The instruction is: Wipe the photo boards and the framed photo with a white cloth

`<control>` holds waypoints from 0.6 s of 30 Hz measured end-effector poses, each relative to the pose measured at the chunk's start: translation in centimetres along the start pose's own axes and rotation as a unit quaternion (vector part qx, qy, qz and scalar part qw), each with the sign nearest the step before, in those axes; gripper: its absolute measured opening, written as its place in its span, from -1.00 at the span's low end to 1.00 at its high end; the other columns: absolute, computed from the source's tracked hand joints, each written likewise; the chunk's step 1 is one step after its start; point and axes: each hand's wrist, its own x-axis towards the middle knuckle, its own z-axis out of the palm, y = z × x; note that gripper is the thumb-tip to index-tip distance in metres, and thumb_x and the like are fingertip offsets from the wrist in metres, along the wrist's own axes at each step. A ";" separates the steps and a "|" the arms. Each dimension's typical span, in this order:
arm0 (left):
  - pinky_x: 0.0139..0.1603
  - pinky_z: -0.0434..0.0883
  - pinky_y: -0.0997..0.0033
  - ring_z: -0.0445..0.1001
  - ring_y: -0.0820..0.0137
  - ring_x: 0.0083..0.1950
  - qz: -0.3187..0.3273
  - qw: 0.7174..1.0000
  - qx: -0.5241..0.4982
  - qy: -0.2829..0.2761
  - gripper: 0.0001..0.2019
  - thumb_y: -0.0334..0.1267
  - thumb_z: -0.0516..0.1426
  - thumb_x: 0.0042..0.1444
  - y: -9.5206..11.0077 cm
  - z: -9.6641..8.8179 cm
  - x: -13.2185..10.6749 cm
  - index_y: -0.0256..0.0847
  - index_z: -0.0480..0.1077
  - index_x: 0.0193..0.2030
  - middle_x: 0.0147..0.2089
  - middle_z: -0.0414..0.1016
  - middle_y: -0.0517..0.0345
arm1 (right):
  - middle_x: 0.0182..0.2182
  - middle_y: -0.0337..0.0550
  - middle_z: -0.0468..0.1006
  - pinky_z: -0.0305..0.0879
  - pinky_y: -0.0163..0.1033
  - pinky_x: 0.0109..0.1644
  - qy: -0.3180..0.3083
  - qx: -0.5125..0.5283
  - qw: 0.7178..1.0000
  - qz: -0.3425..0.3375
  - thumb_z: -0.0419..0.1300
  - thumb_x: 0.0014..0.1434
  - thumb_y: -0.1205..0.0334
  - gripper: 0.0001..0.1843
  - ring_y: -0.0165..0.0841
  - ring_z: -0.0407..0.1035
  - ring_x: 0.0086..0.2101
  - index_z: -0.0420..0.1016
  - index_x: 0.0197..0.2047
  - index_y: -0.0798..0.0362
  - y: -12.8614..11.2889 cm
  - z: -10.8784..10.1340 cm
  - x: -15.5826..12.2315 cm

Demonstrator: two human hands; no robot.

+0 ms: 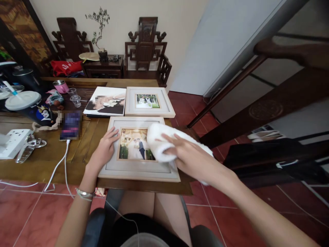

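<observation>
A picture frame [138, 173] with a pale wooden border lies flat on the table near its front edge; a photo [133, 145] shows in its middle. My left hand [104, 147] rests on the frame's left side, fingers stretched out over the border. In my right hand [186, 154] is a bunched white towel [160, 137], pressed onto the right part of the frame and covering some of the photo. The towel's loose end hangs to the right, past the frame. Just behind lie a second framed photo [164, 97] and a white-edged photo panel [105, 99].
On the left of the table [95, 137] are a phone [70, 125] on a white cable, a power strip [17, 142], a clear clip-like item [31, 147], a large lidded cup [25, 103] and a pink mug [61, 86]. A dark wooden chair [257, 109] stands close on the right.
</observation>
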 end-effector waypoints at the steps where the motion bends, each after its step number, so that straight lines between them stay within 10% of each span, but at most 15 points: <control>1: 0.34 0.25 -0.11 0.21 0.17 0.38 0.001 1.000 0.002 -0.002 -0.48 -0.60 -0.09 0.04 0.0 0.0 0.0 -0.28 0.49 0.05 0.22 0.43 -0.08 | 0.27 -0.05 0.31 0.11 0.11 0.33 0.022 -0.024 0.999 0.010 0.01 -0.12 0.64 -0.39 -0.10 0.17 0.26 0.62 -0.07 0.06 0.4 0.2 1.6; 8: 0.33 0.24 -0.16 0.21 0.16 0.38 -0.004 1.000 0.001 0.003 -0.49 -0.59 -0.08 0.03 -0.2 0.0 0.0 -0.26 0.50 0.04 0.21 0.44 -0.06 | 0.26 0.17 0.30 -0.23 0.36 0.36 0.031 -0.168 0.985 0.001 0.06 0.07 0.57 -0.59 0.05 0.03 0.30 0.61 -0.09 0.21 2.3 3.6 8.6; 18: 0.34 0.23 -0.15 0.19 0.17 0.39 -0.020 1.000 -0.020 -0.003 -0.49 -0.59 -0.08 0.06 0.4 0.0 0.2 -0.27 0.49 0.06 0.23 0.42 -0.07 | 0.07 0.21 0.50 0.02 0.32 0.29 -0.068 -0.061 0.991 -0.095 0.07 -0.05 0.61 -0.60 0.01 0.30 0.16 0.63 -0.24 0.14 -3.2 1.6 -0.6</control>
